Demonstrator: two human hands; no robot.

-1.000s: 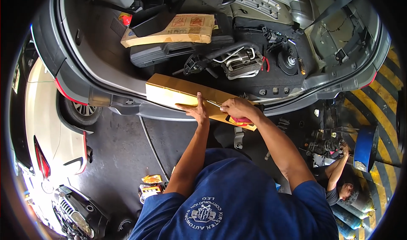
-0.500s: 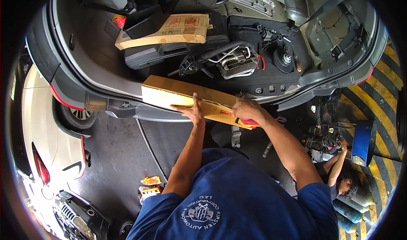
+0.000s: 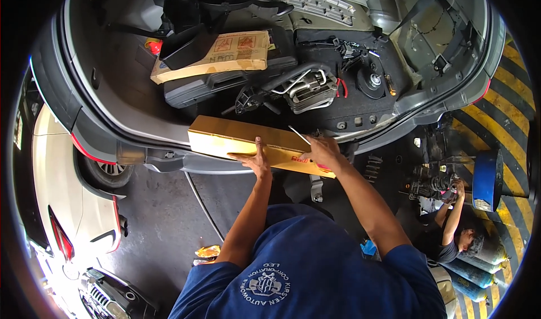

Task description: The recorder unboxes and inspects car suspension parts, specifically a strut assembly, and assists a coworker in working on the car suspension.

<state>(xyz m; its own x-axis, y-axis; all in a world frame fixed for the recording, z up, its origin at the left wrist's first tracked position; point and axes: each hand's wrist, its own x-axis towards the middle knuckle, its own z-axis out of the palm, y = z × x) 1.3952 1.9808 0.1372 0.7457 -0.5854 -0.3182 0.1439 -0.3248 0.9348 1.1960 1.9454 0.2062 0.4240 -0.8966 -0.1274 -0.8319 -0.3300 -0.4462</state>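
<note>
A long yellow cardboard box lies across the rear edge of the open car trunk. My left hand rests on its near side with thumb and fingers spread. My right hand is closed on a slim metal tool, whose shaft points up and left over the box. Part of the box's right end is hidden behind that hand, along with a red item that I cannot make out clearly.
The trunk holds a black case, flat carton, metal parts assembly, red-handled pliers and black panels. At right, a co-worker handles a strut beside a blue drum and gas cylinders. A white car stands left.
My right hand has lifted the tool from along the box's side to above its top, tilted up-left. The box and my left hand appear lower in the picture, as does the trunk.
</note>
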